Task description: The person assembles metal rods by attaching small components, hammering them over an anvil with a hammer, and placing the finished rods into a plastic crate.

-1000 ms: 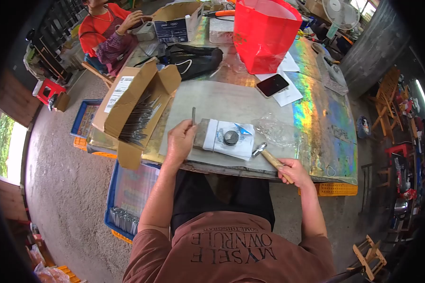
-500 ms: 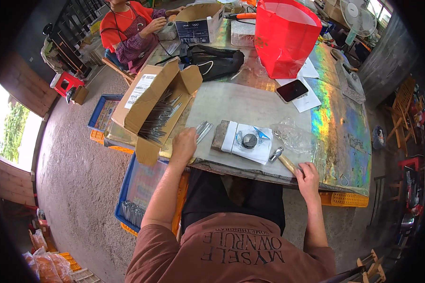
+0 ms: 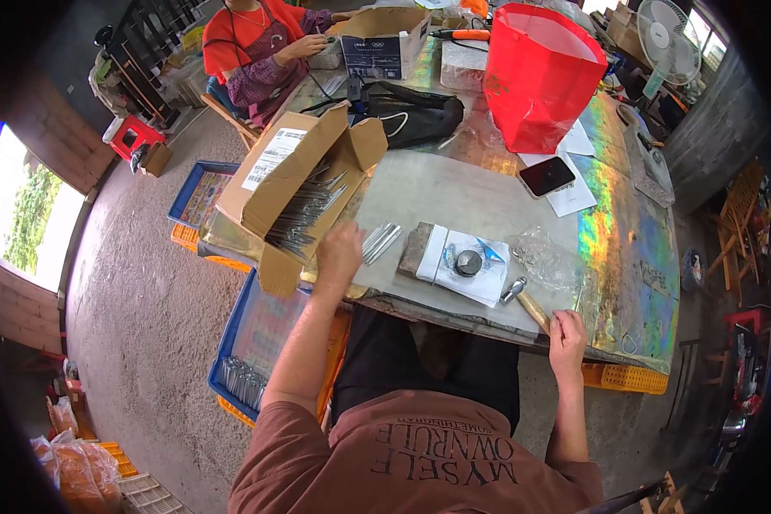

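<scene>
My left hand [image 3: 340,252] is over the table's near edge, between the open cardboard box [image 3: 255,171] and a small bundle of thin metal rods [image 3: 380,243]. Its fingers are bent down and hidden, so I cannot tell what they hold. Many pointed metal rods [image 3: 304,214] lie in the box. My right hand [image 3: 567,336] is closed around the handle end of a hammer [image 3: 533,307], whose head rests near the white paper pad. A round dark metal piece [image 3: 468,263] sits on that pad [image 3: 437,257], which lies on a grey block [image 3: 415,248].
Clear plastic film [image 3: 550,257] lies right of the pad. Farther back are a phone [image 3: 546,176], a red bag [image 3: 535,94], a black bag [image 3: 420,116] and another carton [image 3: 385,51]. A co-worker [image 3: 270,64] sits at far left. Blue trays [image 3: 231,343] stand beside the table.
The whole view has shifted slightly. My left hand has drawn a little away from the rod bundle toward the box. My right hand's fingers have closed in at the hammer handle.
</scene>
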### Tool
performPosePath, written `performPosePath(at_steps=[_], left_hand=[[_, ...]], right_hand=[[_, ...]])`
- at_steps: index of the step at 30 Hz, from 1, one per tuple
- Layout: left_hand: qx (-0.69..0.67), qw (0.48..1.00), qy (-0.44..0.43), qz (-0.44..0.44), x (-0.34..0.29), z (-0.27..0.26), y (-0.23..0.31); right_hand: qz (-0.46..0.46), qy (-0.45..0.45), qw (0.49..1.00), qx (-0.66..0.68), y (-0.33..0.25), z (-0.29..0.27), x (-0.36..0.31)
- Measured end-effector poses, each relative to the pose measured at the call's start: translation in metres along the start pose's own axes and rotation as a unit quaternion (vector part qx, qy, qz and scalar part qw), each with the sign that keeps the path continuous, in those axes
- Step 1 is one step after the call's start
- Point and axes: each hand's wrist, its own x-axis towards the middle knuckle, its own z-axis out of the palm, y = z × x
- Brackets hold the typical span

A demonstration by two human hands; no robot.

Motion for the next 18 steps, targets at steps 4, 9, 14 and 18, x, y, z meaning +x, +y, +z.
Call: performPosePath(at_steps=[4,9,14,18], left_hand=[[0.069,0.995,-0.004,-0.071,0.023,-0.009,-0.021],[0.164,0.980,-0.046,-0.101,0.041,-0.003,-0.041],[0.158,0.973,-0.051,-0.158,0.051,0.004,-0.046],[0.149,0.974,-0.031,-0.166,0.053,0.008,-0.048]], right_hand=[[-0.022,0.024,0.999,-0.017,-0.004,0.000,0.000],[-0.014,0.022,1.000,-0.008,-0.012,0.002,-0.001],[-0.019,0.024,1.000,-0.002,-0.014,0.004,-0.002],[-0.020,0.027,0.999,-0.004,-0.016,0.005,-0.002]])
